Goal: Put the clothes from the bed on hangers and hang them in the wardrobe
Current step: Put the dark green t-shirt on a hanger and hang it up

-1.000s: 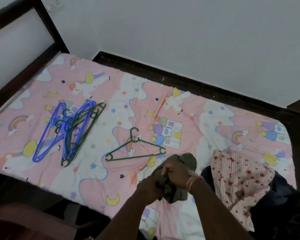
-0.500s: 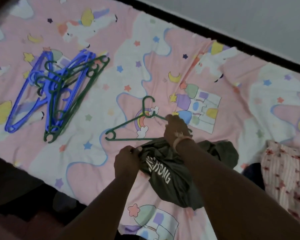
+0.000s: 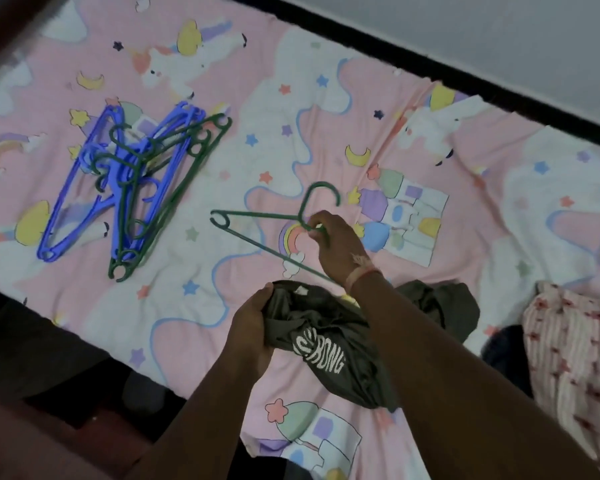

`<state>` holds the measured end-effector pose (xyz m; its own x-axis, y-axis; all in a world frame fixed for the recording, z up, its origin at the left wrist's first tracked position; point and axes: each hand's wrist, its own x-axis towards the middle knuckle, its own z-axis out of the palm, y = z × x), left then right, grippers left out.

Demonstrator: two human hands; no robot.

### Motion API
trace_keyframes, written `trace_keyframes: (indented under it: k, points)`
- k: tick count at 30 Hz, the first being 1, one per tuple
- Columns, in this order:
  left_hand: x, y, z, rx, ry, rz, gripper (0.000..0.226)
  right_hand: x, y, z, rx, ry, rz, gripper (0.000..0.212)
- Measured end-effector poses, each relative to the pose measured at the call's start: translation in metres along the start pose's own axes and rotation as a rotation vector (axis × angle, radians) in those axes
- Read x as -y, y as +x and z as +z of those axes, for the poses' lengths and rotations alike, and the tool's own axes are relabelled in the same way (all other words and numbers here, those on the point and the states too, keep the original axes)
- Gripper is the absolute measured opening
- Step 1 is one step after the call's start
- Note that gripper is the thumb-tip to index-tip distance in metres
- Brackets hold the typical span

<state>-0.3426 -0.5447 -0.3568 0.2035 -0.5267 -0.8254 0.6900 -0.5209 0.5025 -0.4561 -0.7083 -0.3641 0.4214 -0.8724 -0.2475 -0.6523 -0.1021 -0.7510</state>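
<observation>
Bed sheet (image 3: 257, 109): soft printed cloth, matt, lightly creased, pink and white with unicorns, moons and stars.

Single green hanger (image 3: 257, 233): thin moulded plastic, smooth, a faint sheen noted.

Pile of hangers (image 3: 132, 188): the same smooth plastic, blue and green, slightly glossy along the edges.

Dark olive T-shirt (image 3: 329, 344): soft knit cloth, matt, bunched in folds; white lettering is printed flat on it.

Striped garment (image 3: 575, 351): thin woven cloth, pale pink with small red flowers, matt and crumpled.

Dark garment (image 3: 503, 348): cloth, texture not made out.

Bed frame (image 3: 430, 60): dark, smooth, probably wood.

Wall (image 3: 499, 26): painted, matt.
</observation>
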Motion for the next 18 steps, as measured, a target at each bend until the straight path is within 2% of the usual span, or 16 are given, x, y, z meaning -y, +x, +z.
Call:
trace_keyframes:
  k: [3, 7, 13, 18]
  points:
    - [-0.023, -0.029, 0.023, -0.042, 0.019, 0.016, 0.041, 0.032, -0.042, -0.063, -0.138, 0.109, -0.023, 0.019]
    - [-0.060, -0.060, 0.064, -0.035, -0.046, 0.030, 0.038, 0.054, -0.091, -0.130, -0.216, -0.022, -0.013, 0.022]
    - [-0.134, -0.125, 0.121, 0.025, 0.111, 0.207, 0.034, 0.093, -0.161, -0.211, -0.482, 0.003, 0.010, 0.019]
    - [-0.189, -0.190, 0.155, 0.125, 0.294, 0.333, 0.038, 0.132, -0.203, -0.274, -0.629, -0.037, -0.044, 0.018]
